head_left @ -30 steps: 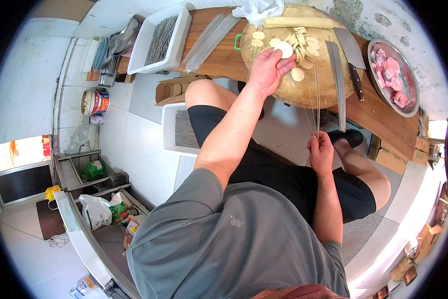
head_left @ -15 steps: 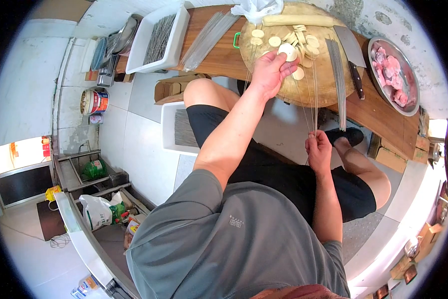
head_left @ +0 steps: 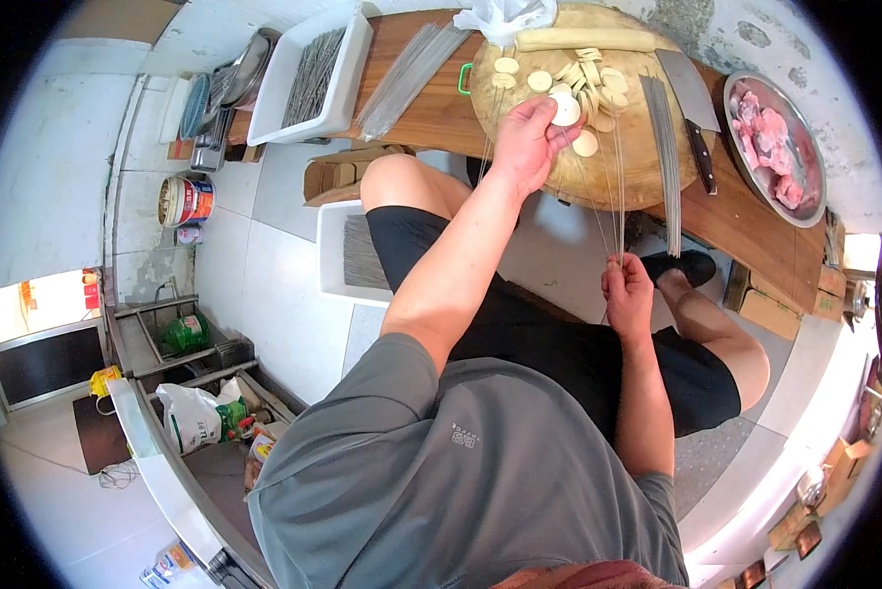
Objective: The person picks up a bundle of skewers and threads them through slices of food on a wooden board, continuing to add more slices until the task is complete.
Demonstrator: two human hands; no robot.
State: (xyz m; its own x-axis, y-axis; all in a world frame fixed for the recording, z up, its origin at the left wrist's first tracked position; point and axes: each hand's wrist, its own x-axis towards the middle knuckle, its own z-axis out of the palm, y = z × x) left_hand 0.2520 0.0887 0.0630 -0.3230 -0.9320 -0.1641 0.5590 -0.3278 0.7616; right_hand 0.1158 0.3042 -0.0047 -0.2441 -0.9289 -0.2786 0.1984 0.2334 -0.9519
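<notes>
Over the round wooden board, my left hand pinches a pale round slice between thumb and fingers. My right hand is closed on the lower ends of several thin skewers, which reach up toward the board. Other slices lie scattered and piled on the board, below a long pale roll. A bundle of thin metal skewers rests on the board's right part, beside a cleaver with a dark handle.
At the right, a metal bowl holds pink meat. A white bin of skewers and a bundle in clear plastic are on the wooden table. Another white bin stands on the floor beside a leg.
My left hand and its slice have shifted very slightly; the slice now looks slightly lower. My right hand has hardly moved.
</notes>
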